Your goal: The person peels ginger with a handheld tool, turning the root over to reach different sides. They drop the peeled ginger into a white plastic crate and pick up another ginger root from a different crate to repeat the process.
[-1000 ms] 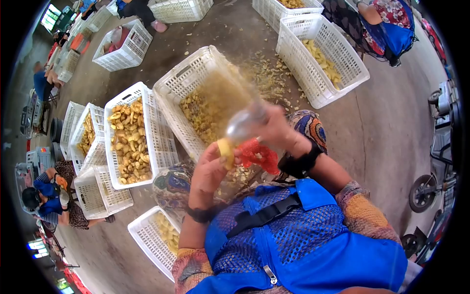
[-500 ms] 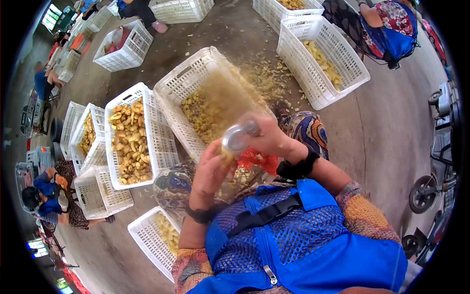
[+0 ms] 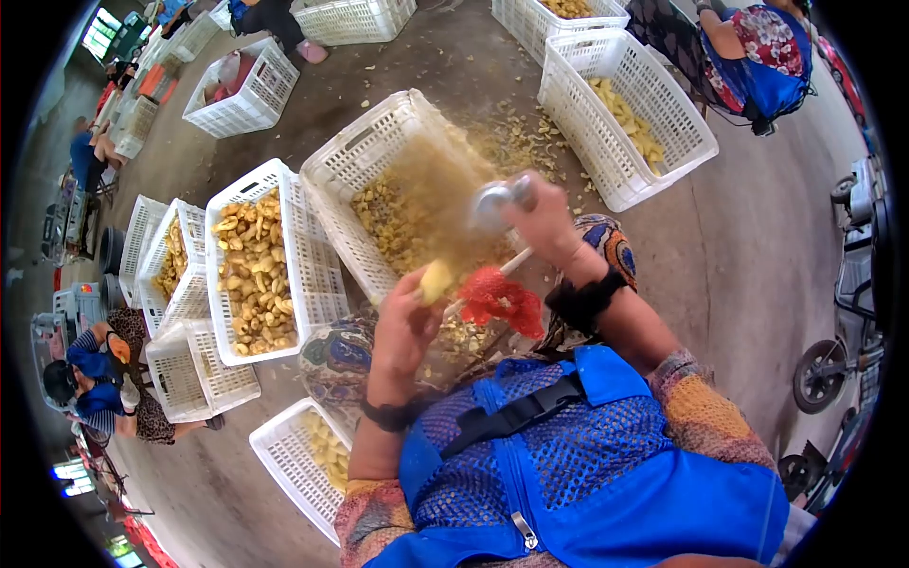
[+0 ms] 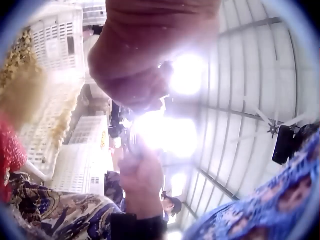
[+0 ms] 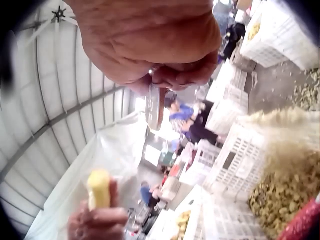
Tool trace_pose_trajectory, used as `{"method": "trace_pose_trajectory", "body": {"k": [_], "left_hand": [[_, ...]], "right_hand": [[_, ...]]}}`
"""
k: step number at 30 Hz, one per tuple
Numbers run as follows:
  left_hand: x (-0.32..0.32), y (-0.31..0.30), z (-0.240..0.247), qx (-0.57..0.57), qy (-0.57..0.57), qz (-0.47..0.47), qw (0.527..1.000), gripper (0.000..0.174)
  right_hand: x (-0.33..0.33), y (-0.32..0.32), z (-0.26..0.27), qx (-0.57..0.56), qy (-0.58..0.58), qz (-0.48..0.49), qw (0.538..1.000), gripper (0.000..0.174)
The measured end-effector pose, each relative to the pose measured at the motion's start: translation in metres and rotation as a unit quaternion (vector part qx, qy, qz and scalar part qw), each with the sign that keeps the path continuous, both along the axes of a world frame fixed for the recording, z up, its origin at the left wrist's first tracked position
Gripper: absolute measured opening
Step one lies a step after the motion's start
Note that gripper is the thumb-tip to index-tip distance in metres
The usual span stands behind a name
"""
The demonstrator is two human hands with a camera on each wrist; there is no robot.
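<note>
My left hand holds up a peeled, pale yellow piece of ginger, its end standing out above the fingers. In the right wrist view the same ginger piece shows upright in that hand. A round, shiny metal tool is gripped by my right hand, up and to the right of the ginger and apart from it. Seen from the right wrist, the metal tool is thin and edge-on below the curled fingers. Both hands are above the near end of a white crate holding peelings.
A red mesh bundle lies by a pale stick at the crate's near edge. Left stands a crate of unpeeled ginger; peeled pieces fill part of a low crate and a far right crate. Scraps litter the floor. Other people sit around.
The metal tool was against the ginger half a second ago; my right hand has since drawn it up and right, away from the piece. My left hand still holds the ginger, now more exposed.
</note>
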State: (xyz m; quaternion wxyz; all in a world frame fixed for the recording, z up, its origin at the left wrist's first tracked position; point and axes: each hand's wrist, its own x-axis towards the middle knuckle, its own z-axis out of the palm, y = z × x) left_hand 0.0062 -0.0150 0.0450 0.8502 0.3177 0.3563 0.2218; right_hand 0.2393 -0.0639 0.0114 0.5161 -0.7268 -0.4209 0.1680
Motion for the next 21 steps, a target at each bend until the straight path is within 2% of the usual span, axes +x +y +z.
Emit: {"method": "trace_pose_trajectory", "body": {"k": [2,4,5,8,11,15,17,18,19,20,21], "left_hand": [[-0.001,-0.001,-0.004,-0.041,-0.049,0.027,0.998,0.039],[0.004,-0.003,-0.008,-0.066,-0.084,0.054,0.993,0.039],[0.001,-0.002,-0.013,-0.055,-0.111,0.032,0.992,0.040],[-0.003,-0.001,-0.014,-0.012,-0.087,0.026,0.996,0.036],[-0.006,-0.001,-0.020,0.008,-0.064,0.032,0.997,0.034],[-0.010,0.002,-0.022,0.001,-0.057,0.032,0.998,0.033],[-0.011,-0.002,-0.012,-0.006,-0.054,0.078,0.995,0.032],[-0.011,-0.004,-0.008,-0.010,-0.052,0.101,0.993,0.032],[-0.022,-0.001,-0.010,0.045,-0.112,0.043,0.992,0.030],[-0.024,0.005,-0.012,0.054,-0.129,0.035,0.990,0.030],[-0.026,0.007,-0.014,0.059,-0.145,0.034,0.987,0.029]], "right_hand": [[0.009,-0.004,0.010,0.012,0.073,-0.006,0.997,0.026],[-0.016,-0.008,0.019,0.006,-0.063,0.037,0.997,0.022],[-0.029,-0.010,0.022,0.004,-0.132,0.059,0.990,0.020],[-0.048,-0.019,0.020,0.008,-0.246,0.154,0.957,0.012],[-0.051,-0.018,0.011,-0.011,-0.283,0.190,0.940,0.007],[-0.050,-0.016,0.009,-0.050,-0.298,0.210,0.930,0.008],[-0.041,-0.014,0.004,-0.076,-0.280,0.220,0.931,0.010],[-0.030,-0.010,0.004,-0.212,-0.246,0.194,0.926,0.015],[-0.021,-0.012,-0.001,-0.226,-0.219,0.159,0.936,0.018],[-0.015,-0.013,-0.006,-0.239,-0.193,0.125,0.943,0.020],[-0.017,-0.011,-0.003,-0.219,-0.187,0.132,0.948,0.020]]}}
